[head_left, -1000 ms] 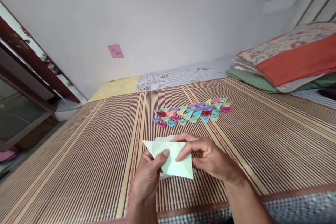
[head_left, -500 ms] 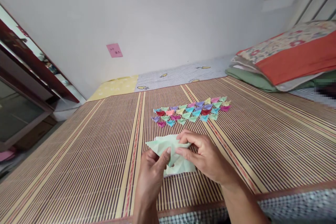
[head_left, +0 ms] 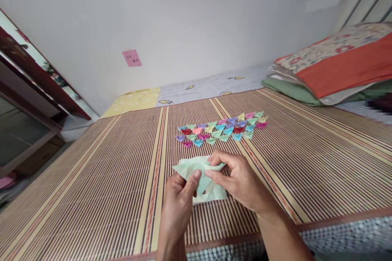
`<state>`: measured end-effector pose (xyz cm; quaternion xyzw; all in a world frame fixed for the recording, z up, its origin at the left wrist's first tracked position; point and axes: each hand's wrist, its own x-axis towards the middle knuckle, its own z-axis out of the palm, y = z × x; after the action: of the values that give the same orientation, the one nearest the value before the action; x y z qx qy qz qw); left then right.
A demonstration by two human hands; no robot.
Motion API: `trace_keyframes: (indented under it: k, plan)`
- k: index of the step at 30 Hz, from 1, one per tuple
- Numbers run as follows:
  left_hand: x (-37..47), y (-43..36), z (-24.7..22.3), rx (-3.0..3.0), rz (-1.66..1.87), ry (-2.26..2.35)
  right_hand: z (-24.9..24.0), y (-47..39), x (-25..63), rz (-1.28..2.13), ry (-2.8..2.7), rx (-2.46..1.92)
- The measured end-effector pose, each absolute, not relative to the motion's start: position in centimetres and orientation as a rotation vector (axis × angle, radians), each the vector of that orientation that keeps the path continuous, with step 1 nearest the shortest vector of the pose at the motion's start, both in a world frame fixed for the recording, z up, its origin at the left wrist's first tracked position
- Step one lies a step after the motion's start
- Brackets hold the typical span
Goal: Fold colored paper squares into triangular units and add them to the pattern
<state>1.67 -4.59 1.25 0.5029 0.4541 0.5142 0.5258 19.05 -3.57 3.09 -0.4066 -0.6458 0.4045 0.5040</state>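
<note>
Head view: hands [head_left: 210,185] pinching paper [head_left: 202,177].

green paper [head_left: 202,182]: partly hidden | pink note [head_left: 132,58]: illegible | dark item [head_left: 379,104]: pixelated, perhaps cloth

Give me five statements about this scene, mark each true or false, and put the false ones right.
1. The left hand and the right hand both hold the pale green sheet of thin paper. True.
2. The pink paper note lies flat on the brown-and-tan striped mat. False: the note is on the white wall.
3. The small folded paper pieces in many colours lie in rows on the mat. True.
4. The pile of folded floral, orange and green cloth is on the left of the view. False: the pile is on the right.
5. The yellow patterned cloth shows beyond the mat's far edge. True.
</note>
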Motion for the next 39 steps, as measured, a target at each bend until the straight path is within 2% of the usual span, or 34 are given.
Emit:
trace_keyframes:
  k: [9, 14, 20, 26, 33, 39]
  plan:
    - [2.3, -4.8, 1.9, 1.056, 1.361, 1.031, 2.5, -3.4, 18.9, 1.006, -1.400, -0.976]
    - [2.4, -4.9, 1.8, 1.102, 1.476, 1.156, 2.6, -3.1, 18.9, 0.998, -1.161, -0.926]
    - [2.5, -5.2, 2.0, 1.263, 1.640, 1.395, 2.7, -3.2, 17.8, 1.248, -1.113, -0.926]
    - [2.7, -5.4, 2.2, 1.262, 1.601, 1.414, 2.7, -3.6, 16.9, 1.171, -1.192, -0.945]
    - [2.7, -4.4, 1.6, 0.981, 1.483, 1.042, 2.1, -3.4, 17.2, 1.346, -1.086, -0.783]
    - [3.0, -4.9, 1.7, 1.073, 1.543, 1.264, 2.4, -3.5, 16.7, 1.132, -1.109, -0.915]
